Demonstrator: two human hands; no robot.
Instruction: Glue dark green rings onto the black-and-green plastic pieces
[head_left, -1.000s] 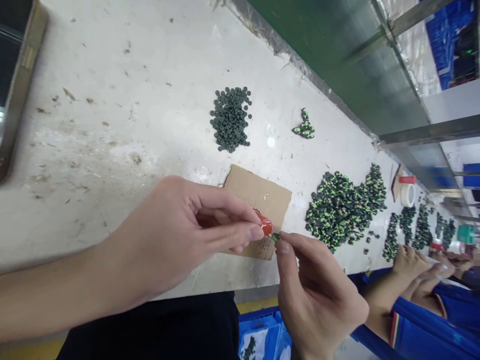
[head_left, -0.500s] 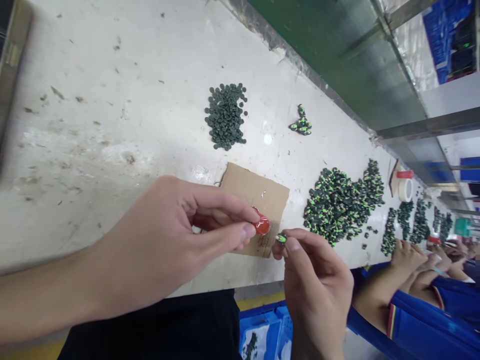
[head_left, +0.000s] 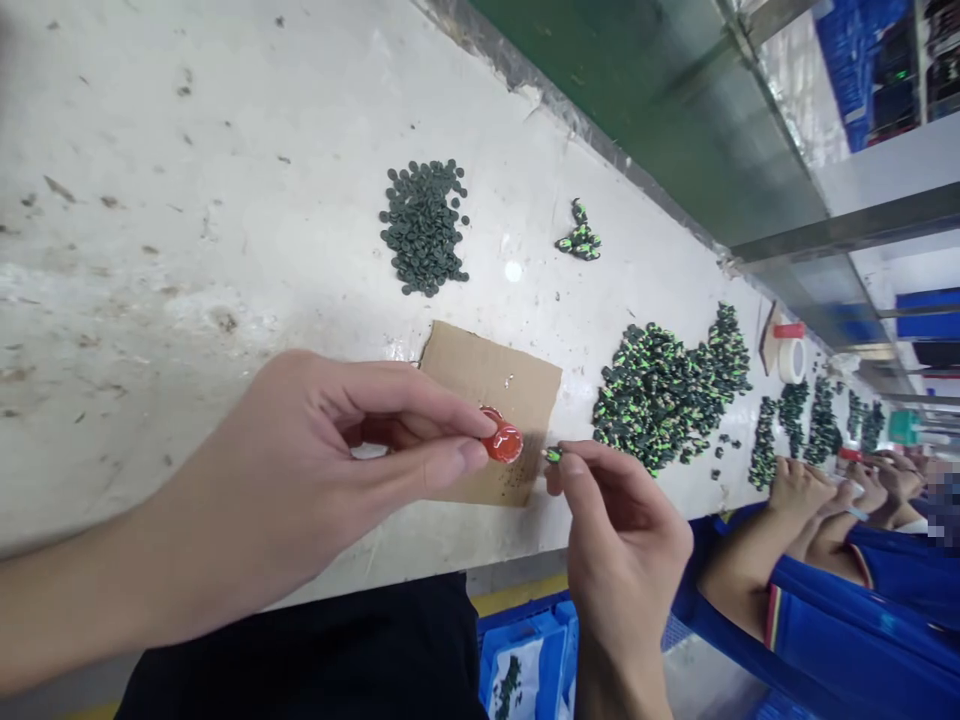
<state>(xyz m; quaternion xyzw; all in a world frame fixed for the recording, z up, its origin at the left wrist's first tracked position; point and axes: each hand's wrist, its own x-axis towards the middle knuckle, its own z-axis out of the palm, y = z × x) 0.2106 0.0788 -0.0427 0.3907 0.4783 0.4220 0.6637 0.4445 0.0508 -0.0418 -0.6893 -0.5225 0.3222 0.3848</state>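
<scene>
Between the thumb and forefinger of my left hand [head_left: 337, 470] is a small red cap [head_left: 505, 442], held over a piece of brown cardboard [head_left: 491, 375]. Just right of it, my right hand [head_left: 619, 520] pinches a small dark part with bright green marks [head_left: 553, 455]. A short gap separates the cap and the part. Beyond the cardboard lies a pile of dark green discs [head_left: 424, 230]. A large heap of black-and-green parts [head_left: 660, 395] spreads to the right, and a small cluster of similar parts [head_left: 580, 238] sits farther back.
The worktable [head_left: 300, 230] has a raised back edge. A tape roll [head_left: 791, 360] and more dark piles stand at the right. Another person's forearms [head_left: 757, 530] rest at the table's front edge. Blue crates [head_left: 529, 650] are below the table.
The view has shifted, so the table things appear farther left. The red cap is tilted differently and shows more of itself. Both hands keep their hold.
</scene>
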